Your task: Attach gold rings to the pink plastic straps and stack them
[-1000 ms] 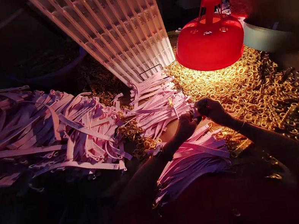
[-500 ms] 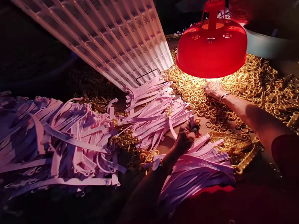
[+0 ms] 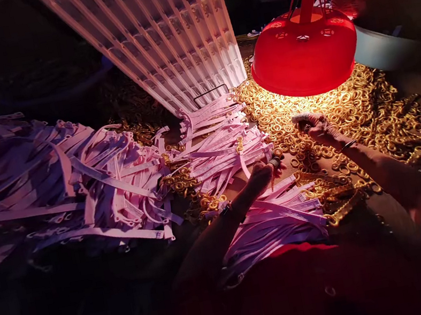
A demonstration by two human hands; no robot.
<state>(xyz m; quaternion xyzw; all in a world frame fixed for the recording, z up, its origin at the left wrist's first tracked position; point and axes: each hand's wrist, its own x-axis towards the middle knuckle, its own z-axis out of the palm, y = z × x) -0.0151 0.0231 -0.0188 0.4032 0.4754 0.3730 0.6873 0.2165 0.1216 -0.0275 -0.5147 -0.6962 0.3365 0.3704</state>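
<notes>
My left hand (image 3: 265, 174) is closed just above the pink straps, its fingers pinched together. A gold ring (image 3: 278, 152) shows at its fingertips; anything else inside the grip is hidden. Below that hand lies a bundle of pink straps (image 3: 273, 217), with another strap bundle (image 3: 217, 151) behind it. My right hand (image 3: 317, 128) is over the near side of a heap of gold rings (image 3: 373, 107), under the lamp, with its fingers curled inward. What those fingers hold, if anything, cannot be made out.
A lit red hanging lamp (image 3: 303, 62) is low over the rings. A ribbed translucent panel (image 3: 181, 37) leans behind the straps. A large strap pile (image 3: 107, 170) spreads to the left. Gold ring-ended pieces (image 3: 343, 207) lie near right; a pale basin (image 3: 382, 48) stands behind.
My right hand has drawn back from beneath the lamp toward me, and its fingers show more clearly. My left hand stays near the straps, still closed. The view has shifted slightly.
</notes>
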